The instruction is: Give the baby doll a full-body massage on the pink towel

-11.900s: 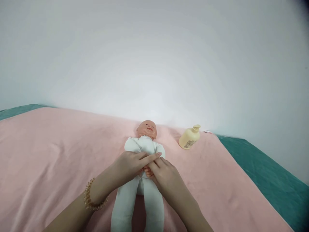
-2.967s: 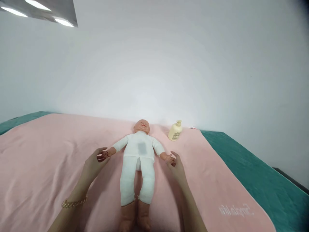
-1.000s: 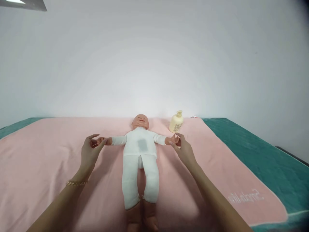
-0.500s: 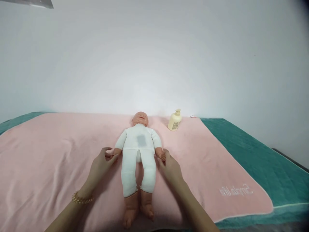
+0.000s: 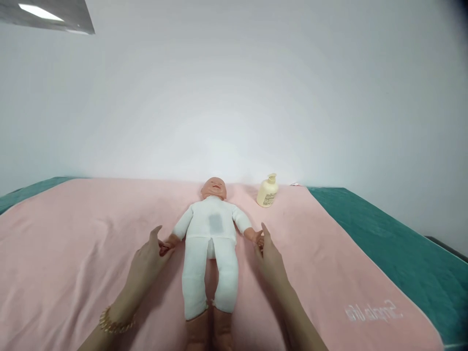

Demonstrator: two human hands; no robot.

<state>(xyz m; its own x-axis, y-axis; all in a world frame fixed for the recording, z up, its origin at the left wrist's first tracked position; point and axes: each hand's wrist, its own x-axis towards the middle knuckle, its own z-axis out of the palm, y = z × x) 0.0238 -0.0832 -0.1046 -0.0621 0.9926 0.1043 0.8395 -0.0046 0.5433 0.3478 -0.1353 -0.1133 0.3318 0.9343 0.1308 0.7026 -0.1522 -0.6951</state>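
A baby doll (image 5: 210, 239) in a white suit lies on its back on a pink towel (image 5: 73, 243), head toward the wall. My left hand (image 5: 146, 263) pinches the doll's hand on the left side, thumb raised. My right hand (image 5: 268, 256) holds the doll's other hand with its fingers closed around it. Both doll arms angle down and outward from the body. A gold bracelet (image 5: 115, 321) sits on my left wrist.
A cream pump bottle (image 5: 267, 191) stands on the towel near the wall, right of the doll's head. A teal cover (image 5: 383, 243) shows beyond the towel's right edge and at the far left. A white wall rises behind.
Over the last second the doll's arms went from stretched straight out to lowered beside the body, and have now spread slightly outward again, my hands keeping hold of its hands.
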